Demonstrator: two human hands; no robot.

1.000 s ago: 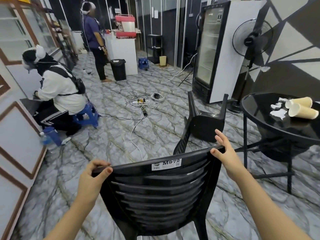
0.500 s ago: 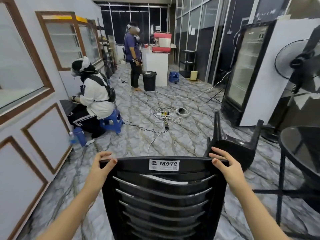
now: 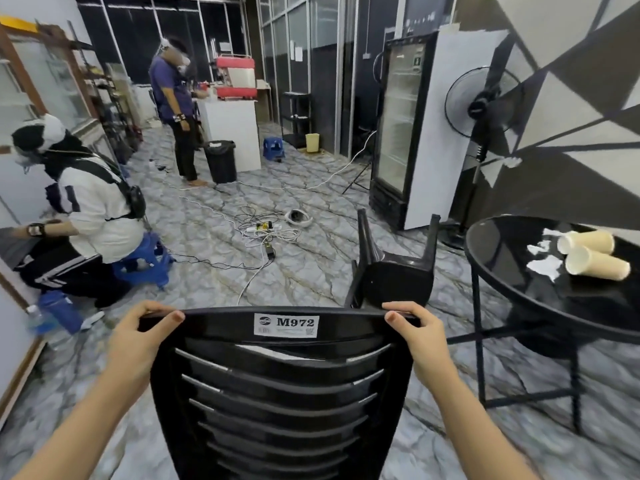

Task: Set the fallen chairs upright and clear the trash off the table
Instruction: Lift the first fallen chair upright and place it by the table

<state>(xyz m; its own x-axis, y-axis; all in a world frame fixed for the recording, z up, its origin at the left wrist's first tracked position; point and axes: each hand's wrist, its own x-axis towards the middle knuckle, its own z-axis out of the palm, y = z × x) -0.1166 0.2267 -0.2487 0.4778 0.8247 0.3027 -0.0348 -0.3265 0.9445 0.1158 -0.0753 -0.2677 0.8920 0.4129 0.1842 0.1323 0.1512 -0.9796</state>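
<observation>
A black plastic chair (image 3: 280, 403) with a slatted back and an M972 sticker stands right in front of me. My left hand (image 3: 142, 337) grips the left end of its top rail and my right hand (image 3: 419, 337) grips the right end. Beyond it a second black chair (image 3: 394, 271) lies tipped over on the floor with two legs pointing up. At the right, a round black table (image 3: 502, 271) carries two paper cups (image 3: 588, 254) lying on their sides and torn white paper scraps (image 3: 545, 263).
Cables and a power strip (image 3: 266, 233) sprawl over the marble floor ahead. A person on a blue stool (image 3: 145, 261) crouches at the left; another stands by a black bin (image 3: 220, 161). A glass-door fridge (image 3: 401, 133) and a standing fan (image 3: 481, 109) line the right wall.
The chair back has come level and square in front of me, with both hands still on its top rail. My view swung left, then back right, bringing the table and cups into sight again.
</observation>
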